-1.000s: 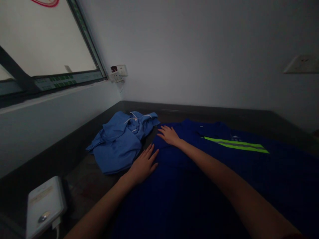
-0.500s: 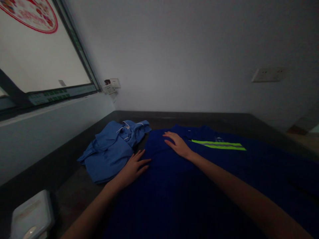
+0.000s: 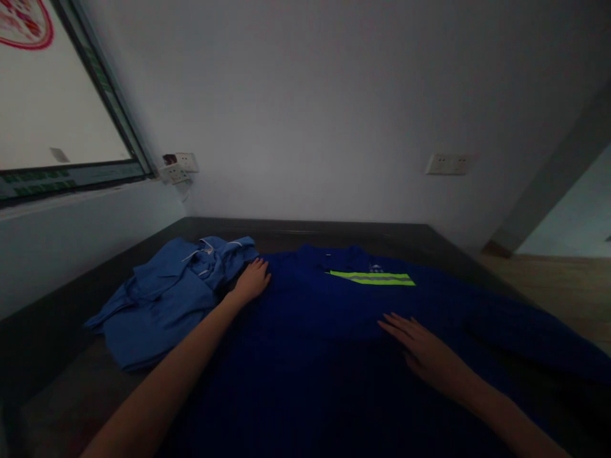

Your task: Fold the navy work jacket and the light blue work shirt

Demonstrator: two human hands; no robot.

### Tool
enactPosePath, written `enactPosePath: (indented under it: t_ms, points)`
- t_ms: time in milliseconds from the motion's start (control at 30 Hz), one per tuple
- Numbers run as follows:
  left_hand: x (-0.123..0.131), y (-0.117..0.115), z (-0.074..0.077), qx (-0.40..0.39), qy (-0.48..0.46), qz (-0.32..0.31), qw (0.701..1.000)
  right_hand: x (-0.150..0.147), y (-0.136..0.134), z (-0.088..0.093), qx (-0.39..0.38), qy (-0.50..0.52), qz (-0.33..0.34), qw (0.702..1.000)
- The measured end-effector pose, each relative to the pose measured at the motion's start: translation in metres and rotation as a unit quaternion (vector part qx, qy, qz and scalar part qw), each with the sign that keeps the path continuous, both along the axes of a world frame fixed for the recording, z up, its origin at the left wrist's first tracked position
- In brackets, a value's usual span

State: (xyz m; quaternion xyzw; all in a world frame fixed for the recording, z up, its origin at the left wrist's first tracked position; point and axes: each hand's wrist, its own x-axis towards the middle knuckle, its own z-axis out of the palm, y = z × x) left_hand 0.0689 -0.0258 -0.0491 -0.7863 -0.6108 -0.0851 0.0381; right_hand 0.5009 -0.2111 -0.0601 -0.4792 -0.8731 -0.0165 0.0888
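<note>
A dark blue work jacket lies spread out before me, its collar away from me and a yellow-green reflective strip across its chest. At its left shoulder edge, my left hand rests palm down with its fingers stretched forward, near the lighter garment. My right hand is open over the jacket's front, below the strip, fingers extended and nothing held. To the left lies a crumpled lighter blue garment with white piping. Deep shadow hides the jacket's lower part.
The dark tabletop meets a pale wall at the back. Wall sockets and a plug adapter are on it. A window frame stands at left; floor shows beyond the table at right.
My left hand has moved forward to the jacket's shoulder edge. My right hand has moved right and nearer to me across the jacket's front. The view has turned right.
</note>
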Motion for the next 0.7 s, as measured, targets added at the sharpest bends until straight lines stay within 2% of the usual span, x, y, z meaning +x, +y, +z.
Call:
enactPosePath:
  t_ms: [100,167,400,533,700]
  points:
    - [0.004,0.008,-0.017,-0.017,0.002,0.029,0.999,-0.002,0.004,-0.016,0.065,-0.025,0.011,0.997]
    - [0.003,0.008,-0.025,-0.021,0.003,0.043,0.999,0.000,0.006,-0.017,0.103,-0.035,0.025,0.994]
    - [-0.003,0.008,-0.031,-0.033,-0.002,0.075,0.997,0.009,-0.004,0.013,0.207,-0.019,0.052,0.977]
    - [-0.007,0.008,-0.031,-0.037,-0.012,0.067,0.997,0.006,-0.014,0.007,0.194,-0.023,0.078,0.978]
    - [-0.011,0.007,-0.030,-0.034,-0.023,0.053,0.998,0.005,-0.016,-0.010,0.122,-0.002,0.082,0.989]
